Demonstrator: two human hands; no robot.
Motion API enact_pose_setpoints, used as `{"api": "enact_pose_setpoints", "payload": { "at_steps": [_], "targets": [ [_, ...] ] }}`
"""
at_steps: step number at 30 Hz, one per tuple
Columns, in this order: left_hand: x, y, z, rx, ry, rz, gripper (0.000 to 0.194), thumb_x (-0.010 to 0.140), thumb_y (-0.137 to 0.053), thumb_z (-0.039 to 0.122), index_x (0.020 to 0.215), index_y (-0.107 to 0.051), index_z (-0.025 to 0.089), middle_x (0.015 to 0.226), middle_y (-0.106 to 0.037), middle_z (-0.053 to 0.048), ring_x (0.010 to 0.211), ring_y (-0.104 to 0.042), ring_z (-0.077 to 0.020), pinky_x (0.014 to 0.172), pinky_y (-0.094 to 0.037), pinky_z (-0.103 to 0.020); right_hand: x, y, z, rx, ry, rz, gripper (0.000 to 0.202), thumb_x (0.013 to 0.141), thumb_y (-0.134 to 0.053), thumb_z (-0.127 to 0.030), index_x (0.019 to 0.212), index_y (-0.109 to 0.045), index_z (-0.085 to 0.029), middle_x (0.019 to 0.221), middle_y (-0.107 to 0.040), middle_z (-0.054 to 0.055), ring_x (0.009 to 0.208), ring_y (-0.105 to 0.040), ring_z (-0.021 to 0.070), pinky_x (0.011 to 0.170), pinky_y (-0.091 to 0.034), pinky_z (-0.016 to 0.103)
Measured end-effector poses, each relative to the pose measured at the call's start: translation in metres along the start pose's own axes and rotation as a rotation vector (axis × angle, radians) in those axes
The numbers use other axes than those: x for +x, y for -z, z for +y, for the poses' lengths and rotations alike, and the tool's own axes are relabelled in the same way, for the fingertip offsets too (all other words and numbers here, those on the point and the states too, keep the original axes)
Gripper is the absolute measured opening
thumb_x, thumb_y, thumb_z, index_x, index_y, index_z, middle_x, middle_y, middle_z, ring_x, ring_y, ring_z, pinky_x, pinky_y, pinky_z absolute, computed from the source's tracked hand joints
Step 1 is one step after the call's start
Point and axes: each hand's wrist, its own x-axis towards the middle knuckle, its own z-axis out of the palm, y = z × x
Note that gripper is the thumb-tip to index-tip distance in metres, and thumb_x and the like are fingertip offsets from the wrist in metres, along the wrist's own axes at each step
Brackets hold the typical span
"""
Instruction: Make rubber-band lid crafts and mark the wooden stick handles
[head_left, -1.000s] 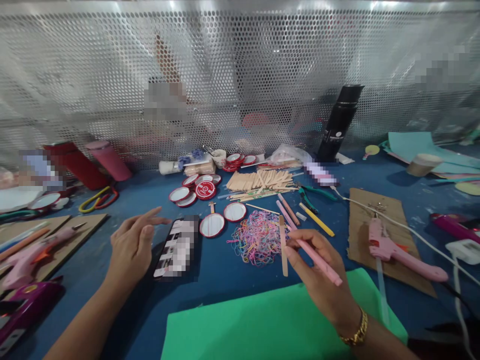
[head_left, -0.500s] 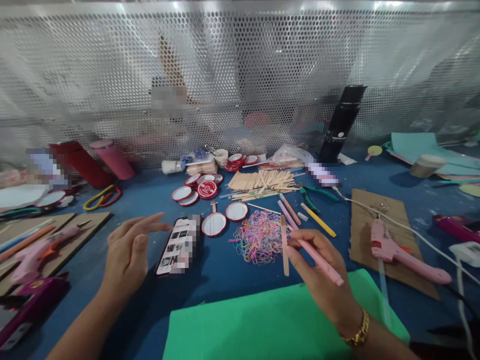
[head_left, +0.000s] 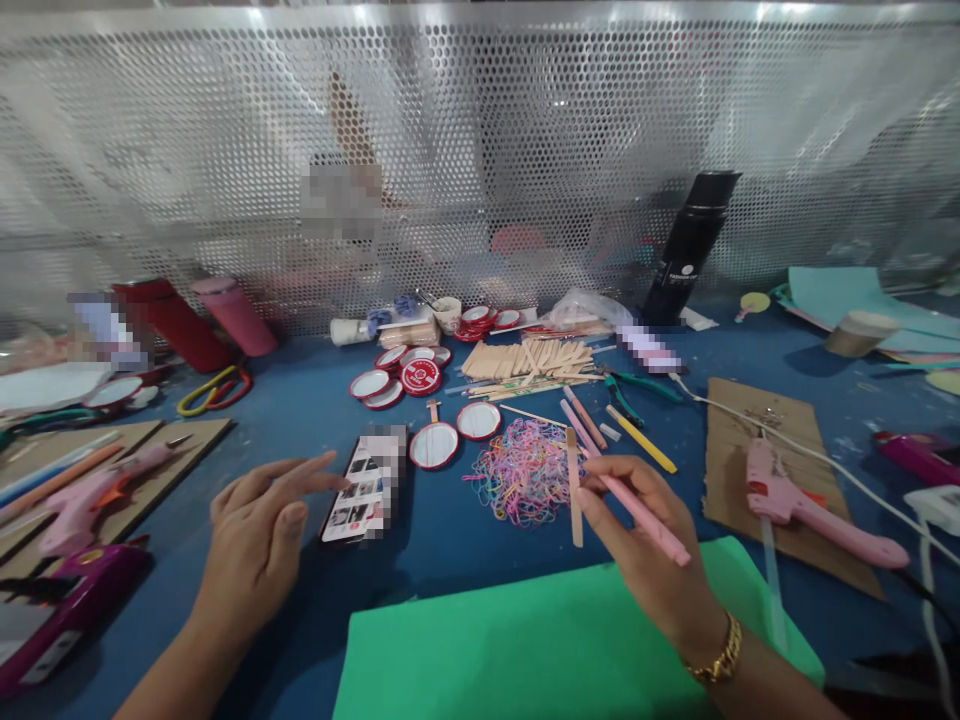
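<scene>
My right hand [head_left: 645,545] holds a pink pen [head_left: 646,518] between thumb and fingers, just above the far edge of a green sheet [head_left: 540,650]. My left hand [head_left: 259,530] hovers with fingers spread, its index finger over the lower left edge of a phone [head_left: 367,486] lying screen-up on the blue table. A wooden craft stick [head_left: 575,488] lies just left of my right hand, beside a heap of coloured rubber bands [head_left: 523,470].
Red-rimmed round lids [head_left: 420,378], a pile of wooden sticks [head_left: 529,358], pliers [head_left: 622,392] and a black bottle [head_left: 690,245] sit farther back. A pink glue gun [head_left: 795,500] rests on cardboard at right; another glue gun [head_left: 90,490] lies at left. A perforated metal screen closes the back.
My left hand has drawn slightly nearer and lower along the phone's left edge, and the phone's screen shows different content. My right hand keeps the pink pen, barely shifted.
</scene>
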Motion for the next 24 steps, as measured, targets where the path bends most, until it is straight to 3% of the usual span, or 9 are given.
{"api": "enact_pose_setpoints", "payload": {
  "at_steps": [7,12,24],
  "targets": [
    [0.002,0.001,0.009,-0.046,0.064,-0.039,0.046,0.101,-0.027,0.033,0.11,-0.071,0.027,0.115,-0.079,-0.006,0.118,-0.061,-0.0303,0.107,-0.035,-0.048,0.002,-0.001,-0.001,0.006,0.006,0.008,0.01,0.086,-0.07,-0.023,0.096,-0.068,-0.024,0.082,-0.074,0.001,0.071,-0.074,0.0157,0.061,-0.062,0.023],
    [0.002,0.0,0.008,-0.048,0.029,-0.031,0.046,0.101,-0.027,0.032,0.099,-0.073,0.026,0.123,-0.075,-0.008,0.117,-0.061,-0.0293,0.105,-0.036,-0.047,0.002,0.0,-0.001,-0.006,0.008,0.009,0.01,0.087,-0.07,-0.023,0.097,-0.068,-0.024,0.082,-0.074,0.0,0.071,-0.073,0.0148,0.062,-0.062,0.021],
    [0.006,0.001,0.018,-0.066,0.083,-0.101,0.044,0.098,-0.031,0.03,0.1,-0.075,0.028,0.128,-0.074,-0.005,0.117,-0.063,-0.0322,0.108,-0.036,-0.052,0.001,-0.001,0.0,-0.003,0.0,0.004,0.01,0.087,-0.069,-0.024,0.097,-0.068,-0.023,0.083,-0.074,0.002,0.072,-0.074,0.0165,0.061,-0.062,0.024]
  ]
}}
